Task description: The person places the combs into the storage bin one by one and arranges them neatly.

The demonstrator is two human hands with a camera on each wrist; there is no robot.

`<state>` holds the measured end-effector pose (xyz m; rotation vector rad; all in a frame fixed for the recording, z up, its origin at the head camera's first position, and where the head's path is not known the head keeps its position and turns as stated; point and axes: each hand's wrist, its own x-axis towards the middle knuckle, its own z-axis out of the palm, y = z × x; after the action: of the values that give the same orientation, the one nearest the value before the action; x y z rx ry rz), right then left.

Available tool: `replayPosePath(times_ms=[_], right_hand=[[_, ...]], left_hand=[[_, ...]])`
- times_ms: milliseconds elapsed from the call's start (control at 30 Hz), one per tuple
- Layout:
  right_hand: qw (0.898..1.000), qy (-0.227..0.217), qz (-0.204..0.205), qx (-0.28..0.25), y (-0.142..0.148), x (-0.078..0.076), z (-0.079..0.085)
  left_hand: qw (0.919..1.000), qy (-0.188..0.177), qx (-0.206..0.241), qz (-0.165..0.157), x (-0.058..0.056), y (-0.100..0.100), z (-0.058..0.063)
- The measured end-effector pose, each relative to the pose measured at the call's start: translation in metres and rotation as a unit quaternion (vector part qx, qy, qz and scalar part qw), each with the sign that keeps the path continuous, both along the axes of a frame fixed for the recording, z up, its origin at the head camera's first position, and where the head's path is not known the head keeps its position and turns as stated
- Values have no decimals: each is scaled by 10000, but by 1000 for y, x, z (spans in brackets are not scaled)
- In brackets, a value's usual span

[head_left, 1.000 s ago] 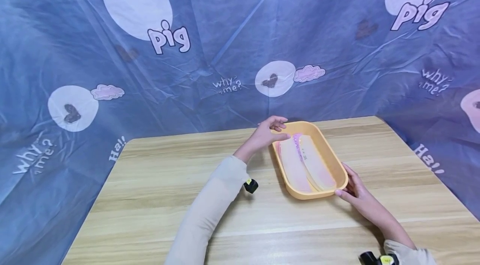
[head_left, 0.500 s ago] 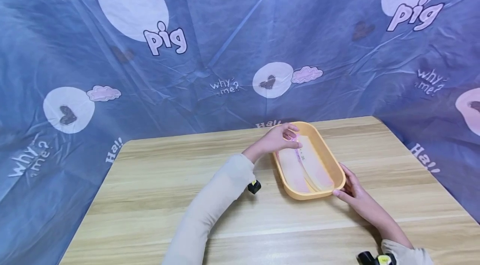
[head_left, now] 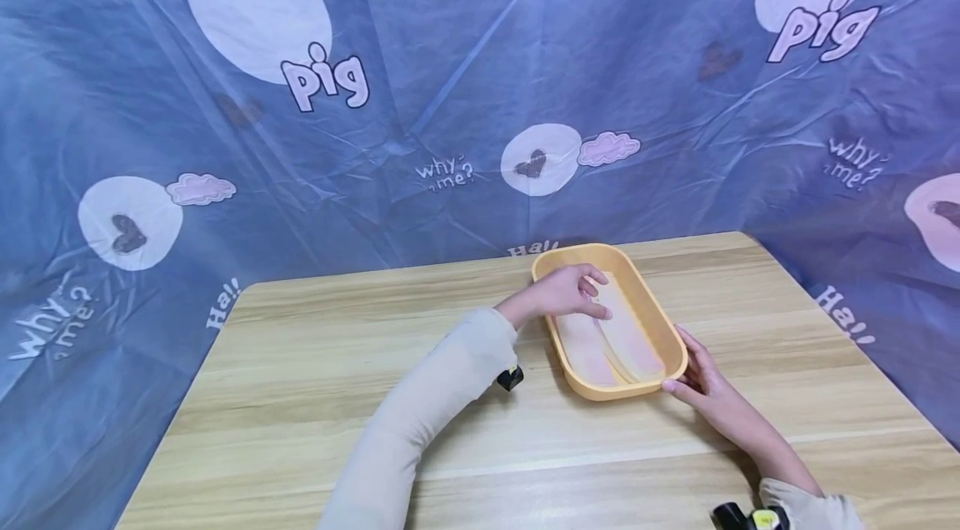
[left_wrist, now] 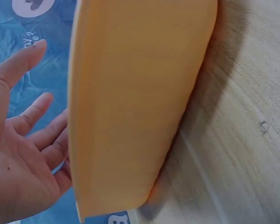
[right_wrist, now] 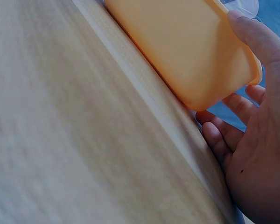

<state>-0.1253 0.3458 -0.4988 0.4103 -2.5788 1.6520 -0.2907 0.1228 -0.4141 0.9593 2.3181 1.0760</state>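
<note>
A yellow-orange plastic tray (head_left: 651, 301) with rounded corners stands on the table. Inside it lie two long, flat, pale packets (head_left: 628, 334), tinted pink at the near end. Over the tray's far left part is my left hand (head_left: 564, 293), thumb and fingers apart above the packets and hiding their far ends. In the left wrist view that hand (left_wrist: 25, 154) shows spread fingers behind the tray's outer wall (left_wrist: 135, 102). My right hand (head_left: 711, 390) grips the near right corner; in the right wrist view its thumb (right_wrist: 252, 30) lies on the rim, with the fingers around the corner.
The wooden table (head_left: 337, 363) ends at a blue printed cloth (head_left: 420, 97), which hangs behind it and along both sides. A black wrist camera (head_left: 510, 377) sits below the left sleeve; another camera (head_left: 738, 516) is on the right wrist.
My left hand has moved right and nearer, from the tray's far left rim to above the packets. The right hand keeps its hold on the corner. The head view has shifted slightly.
</note>
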Motion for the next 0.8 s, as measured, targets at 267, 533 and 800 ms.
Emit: replayPosePath(times_ms=[267, 533, 800], right_hand=[[10000, -78, 2, -36, -2, -1, 2], [9999, -98, -26, -38, -3, -2, 0], [9999, -58, -58, 72, -2, 0, 2]], left_hand=[[9995, 31, -233, -187, -1, 5, -10], [9909, 680, -1143, -229, 2, 13, -18], [9860, 978, -1338, -201, 5, 17, -18]])
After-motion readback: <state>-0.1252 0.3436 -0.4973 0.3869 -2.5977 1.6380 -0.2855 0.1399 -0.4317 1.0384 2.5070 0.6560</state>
